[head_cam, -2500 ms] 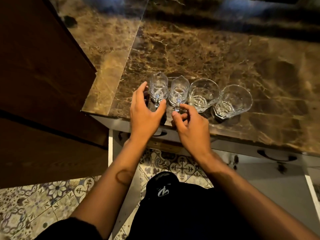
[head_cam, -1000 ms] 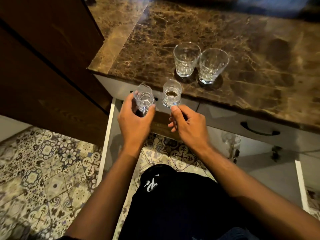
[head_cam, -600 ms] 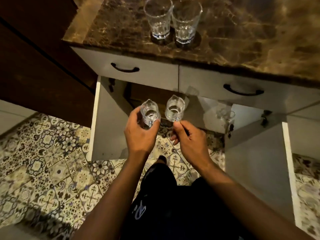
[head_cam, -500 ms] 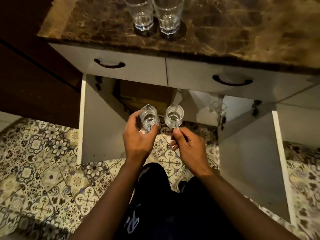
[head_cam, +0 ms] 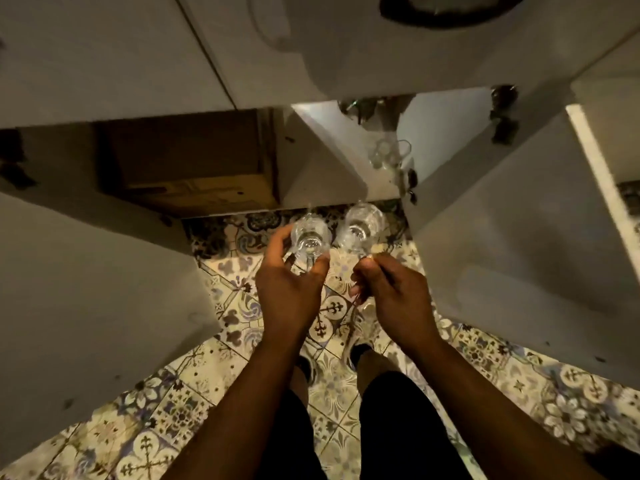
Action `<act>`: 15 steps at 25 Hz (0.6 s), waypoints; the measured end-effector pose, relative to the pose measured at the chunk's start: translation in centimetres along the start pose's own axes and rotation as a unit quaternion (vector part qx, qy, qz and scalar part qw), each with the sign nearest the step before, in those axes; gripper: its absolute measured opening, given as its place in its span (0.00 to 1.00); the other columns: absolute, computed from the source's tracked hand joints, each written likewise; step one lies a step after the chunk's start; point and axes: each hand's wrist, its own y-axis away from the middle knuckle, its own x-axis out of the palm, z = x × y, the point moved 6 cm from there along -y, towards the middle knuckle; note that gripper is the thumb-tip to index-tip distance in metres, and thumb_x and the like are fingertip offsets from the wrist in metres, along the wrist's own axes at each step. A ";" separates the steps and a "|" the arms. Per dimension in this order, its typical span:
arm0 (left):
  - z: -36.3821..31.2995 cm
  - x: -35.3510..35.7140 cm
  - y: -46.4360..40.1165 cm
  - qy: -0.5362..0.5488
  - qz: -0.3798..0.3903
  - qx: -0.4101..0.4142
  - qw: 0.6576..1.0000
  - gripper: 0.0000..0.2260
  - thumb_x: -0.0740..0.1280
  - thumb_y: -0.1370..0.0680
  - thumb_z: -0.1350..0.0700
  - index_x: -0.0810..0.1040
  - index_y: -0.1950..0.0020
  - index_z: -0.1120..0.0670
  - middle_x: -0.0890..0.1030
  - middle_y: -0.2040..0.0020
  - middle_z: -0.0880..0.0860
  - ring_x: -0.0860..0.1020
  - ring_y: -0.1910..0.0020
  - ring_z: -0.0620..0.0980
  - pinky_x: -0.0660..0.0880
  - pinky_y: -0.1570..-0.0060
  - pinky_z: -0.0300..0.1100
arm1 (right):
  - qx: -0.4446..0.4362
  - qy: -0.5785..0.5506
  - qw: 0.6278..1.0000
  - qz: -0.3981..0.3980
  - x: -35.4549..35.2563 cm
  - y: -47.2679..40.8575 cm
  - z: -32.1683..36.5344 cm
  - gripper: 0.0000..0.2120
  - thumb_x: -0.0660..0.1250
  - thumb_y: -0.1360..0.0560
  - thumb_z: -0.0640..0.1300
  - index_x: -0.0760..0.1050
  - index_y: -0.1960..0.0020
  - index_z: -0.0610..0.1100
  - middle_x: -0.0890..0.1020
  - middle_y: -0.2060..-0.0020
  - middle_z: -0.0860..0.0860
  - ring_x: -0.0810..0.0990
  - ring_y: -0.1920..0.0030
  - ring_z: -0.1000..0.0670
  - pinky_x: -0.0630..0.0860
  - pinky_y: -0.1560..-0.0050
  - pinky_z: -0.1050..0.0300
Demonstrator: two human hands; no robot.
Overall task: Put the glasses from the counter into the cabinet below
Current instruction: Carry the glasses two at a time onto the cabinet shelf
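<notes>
My left hand [head_cam: 289, 289] grips a small clear handled glass [head_cam: 310, 237] from behind, fingers around its sides. My right hand [head_cam: 391, 292] pinches the handle of a second clear handled glass [head_cam: 362, 226]. Both glasses hang upright over the patterned floor, just in front of the open white cabinet [head_cam: 325, 168]. Another clear glass [head_cam: 389, 155] stands inside the cabinet on its white shelf, toward the right. The counter top is out of view.
Two white cabinet doors stand open, the left door [head_cam: 93, 289] and the right door [head_cam: 519, 254], flanking my arms. A brown cardboard box [head_cam: 194, 174] fills the cabinet's left part. White drawer fronts [head_cam: 138, 53] hang overhead. My legs and feet stand on the tiled floor [head_cam: 166, 410].
Both hands lifted the two handled glasses off the counter and carried them down to the open cabinet's front. The view has dropped below the counter; two tumblers left on top are out of sight.
</notes>
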 end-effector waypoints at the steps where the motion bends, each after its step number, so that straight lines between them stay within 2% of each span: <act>1: 1.8 1.5 -0.8 0.006 0.006 -0.007 1.000 0.22 0.78 0.28 0.57 0.75 0.38 0.45 0.80 0.49 0.36 0.79 0.51 0.28 0.81 0.45 0.43 | -0.001 -0.007 1.000 -0.013 0.4 -0.9 -2.0 0.14 0.61 0.17 0.50 0.80 0.56 0.47 0.84 0.66 0.49 0.84 0.65 0.49 0.80 0.58 0.42; 2: 3.8 3.0 -1.8 0.016 0.014 -0.014 1.000 0.22 0.77 0.28 0.58 0.75 0.39 0.43 0.81 0.49 0.36 0.79 0.51 0.28 0.81 0.44 0.43 | -0.005 -0.011 1.000 -0.025 0.8 -2.0 -4.0 0.14 0.61 0.17 0.49 0.80 0.56 0.46 0.84 0.66 0.49 0.84 0.65 0.48 0.80 0.58 0.42; 4: 7.5 6.0 -3.7 0.038 0.019 -0.012 0.999 0.22 0.77 0.28 0.58 0.75 0.38 0.43 0.82 0.45 0.42 0.80 0.46 0.34 0.80 0.42 0.45 | -0.011 -0.019 0.999 -0.039 1.6 -4.3 -8.0 0.14 0.61 0.16 0.48 0.80 0.56 0.45 0.84 0.65 0.48 0.84 0.64 0.48 0.81 0.59 0.43; 8: 14.4 11.9 -8.2 0.043 -0.001 0.024 0.999 0.24 0.77 0.28 0.57 0.75 0.33 0.50 0.81 0.41 0.46 0.79 0.46 0.33 0.79 0.43 0.36 | -0.025 -0.024 0.998 -0.057 2.9 -10.1 -16.1 0.14 0.61 0.17 0.45 0.80 0.54 0.40 0.84 0.65 0.46 0.83 0.65 0.50 0.81 0.63 0.55; 10: 18.3 15.5 -11.1 0.059 -0.011 0.028 0.998 0.24 0.77 0.28 0.56 0.75 0.33 0.51 0.81 0.40 0.47 0.80 0.44 0.40 0.80 0.42 0.40 | -0.032 -0.018 0.997 -0.066 3.7 -13.6 -20.5 0.14 0.61 0.17 0.44 0.80 0.54 0.38 0.83 0.64 0.45 0.83 0.65 0.52 0.79 0.64 0.62; 13: 23.6 20.5 -16.0 0.069 -0.023 0.050 0.996 0.23 0.77 0.29 0.53 0.75 0.36 0.47 0.81 0.41 0.47 0.80 0.42 0.46 0.79 0.39 0.44 | -0.050 -0.025 0.996 -0.073 4.9 -18.6 -26.6 0.15 0.60 0.16 0.43 0.79 0.54 0.36 0.83 0.64 0.44 0.84 0.64 0.51 0.80 0.64 0.61; 15: 26.0 23.2 -19.3 0.058 -0.041 0.072 0.995 0.21 0.77 0.30 0.54 0.78 0.38 0.52 0.82 0.46 0.47 0.81 0.44 0.47 0.77 0.39 0.39 | -0.045 -0.041 0.995 -0.082 5.6 -21.5 -30.3 0.14 0.60 0.16 0.43 0.79 0.53 0.37 0.83 0.64 0.42 0.84 0.64 0.49 0.80 0.64 0.60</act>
